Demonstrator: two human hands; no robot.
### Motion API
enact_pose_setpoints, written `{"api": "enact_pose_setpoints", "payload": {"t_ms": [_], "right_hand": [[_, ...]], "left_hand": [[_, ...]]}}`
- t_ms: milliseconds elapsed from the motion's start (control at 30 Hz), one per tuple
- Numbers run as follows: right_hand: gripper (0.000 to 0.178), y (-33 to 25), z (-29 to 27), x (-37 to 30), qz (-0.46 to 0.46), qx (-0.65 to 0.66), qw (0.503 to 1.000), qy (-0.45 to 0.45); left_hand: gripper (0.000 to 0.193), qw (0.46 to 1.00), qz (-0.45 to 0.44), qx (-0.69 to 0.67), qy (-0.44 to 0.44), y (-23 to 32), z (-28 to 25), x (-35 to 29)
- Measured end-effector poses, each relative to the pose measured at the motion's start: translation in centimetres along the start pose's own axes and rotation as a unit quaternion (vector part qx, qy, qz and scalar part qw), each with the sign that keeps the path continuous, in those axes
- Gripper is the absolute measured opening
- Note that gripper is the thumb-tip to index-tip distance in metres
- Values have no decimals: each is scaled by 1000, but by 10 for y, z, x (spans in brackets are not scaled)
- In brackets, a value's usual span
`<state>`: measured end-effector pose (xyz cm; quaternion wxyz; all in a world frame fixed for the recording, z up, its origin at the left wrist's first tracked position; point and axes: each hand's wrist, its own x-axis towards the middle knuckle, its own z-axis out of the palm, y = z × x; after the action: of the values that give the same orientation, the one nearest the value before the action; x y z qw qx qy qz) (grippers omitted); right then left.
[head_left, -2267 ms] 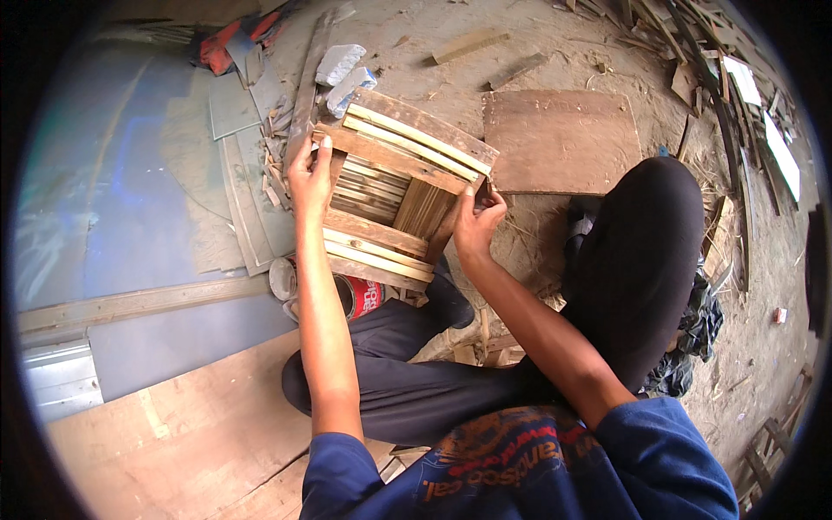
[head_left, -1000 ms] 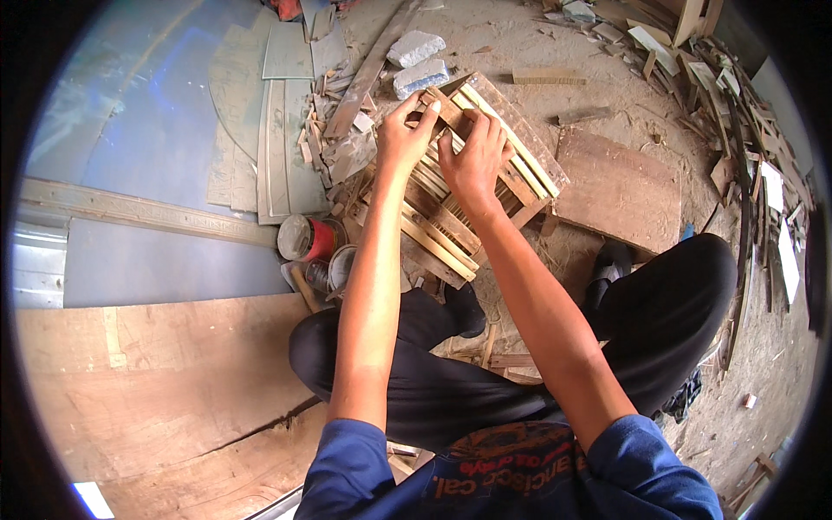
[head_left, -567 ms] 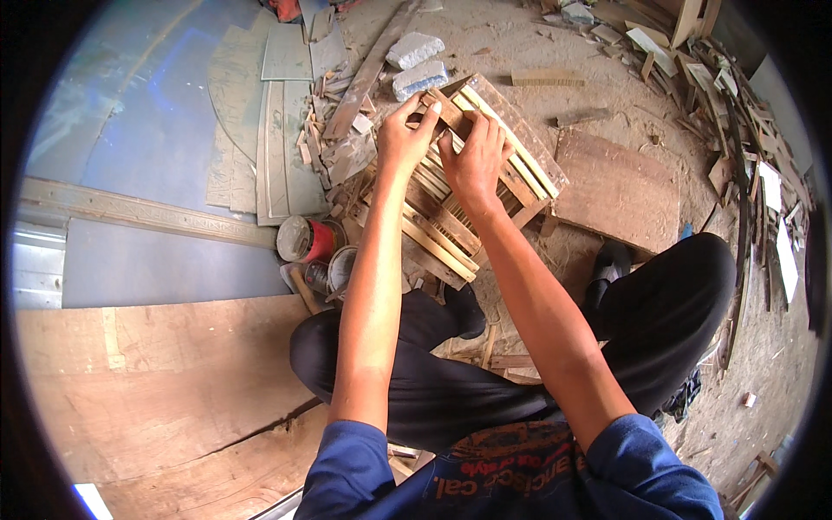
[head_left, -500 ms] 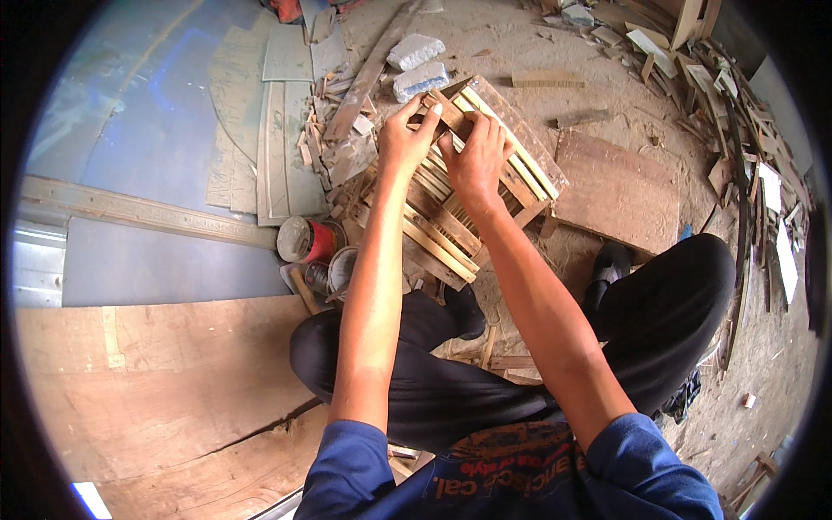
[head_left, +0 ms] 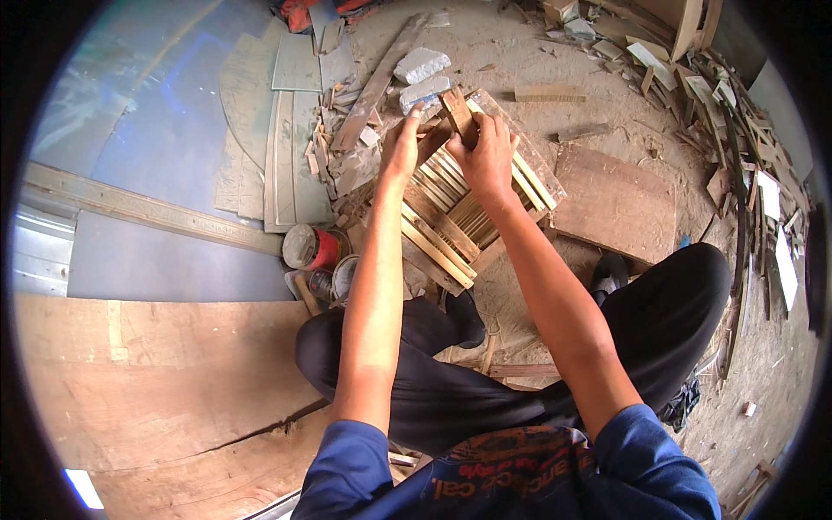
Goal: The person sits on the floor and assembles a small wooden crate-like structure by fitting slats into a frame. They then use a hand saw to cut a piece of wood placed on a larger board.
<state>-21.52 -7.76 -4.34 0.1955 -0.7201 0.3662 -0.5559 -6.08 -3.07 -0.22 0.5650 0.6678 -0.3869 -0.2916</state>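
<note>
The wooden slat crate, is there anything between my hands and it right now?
Nothing visible does. The left hand and the right hand both rest directly on the wooden slat crate, gripping a short wood strip at its far edge.

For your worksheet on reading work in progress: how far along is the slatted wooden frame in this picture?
Done: the slatted frame already carries many parallel slats fixed across its rails. In hand: the left hand steadies the far edge while the right hand presses a short dark wooden piece onto the top corner. Left: that piece looks not yet fixed; loose offcuts lie beside the frame.
</note>
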Motion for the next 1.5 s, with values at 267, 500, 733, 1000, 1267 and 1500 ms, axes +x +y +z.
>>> {"api": "enact_pose_setpoints", "payload": {"t_ms": [267,500,733,1000,1267,1500], "right_hand": [[35,-3,-72,42,221,307,926,10],[20,18,-168,78,261,477,836,-68],[19,35,-190,53,288,443,841,-115],[18,71,-194,18,297,380,868,-115],[18,95,-209,20,277,384,878,-74],[23,84,-238,19,284,431,856,-18]], "left_hand": [[42,837,158,524,12,6,18,3],[51,825,139,546,45,-1,11,40],[60,784,117,601,102,-26,11,60],[67,786,151,588,118,-39,9,61],[47,874,330,345,86,26,114,27],[41,949,220,60,-219,69,242,-77]]}}
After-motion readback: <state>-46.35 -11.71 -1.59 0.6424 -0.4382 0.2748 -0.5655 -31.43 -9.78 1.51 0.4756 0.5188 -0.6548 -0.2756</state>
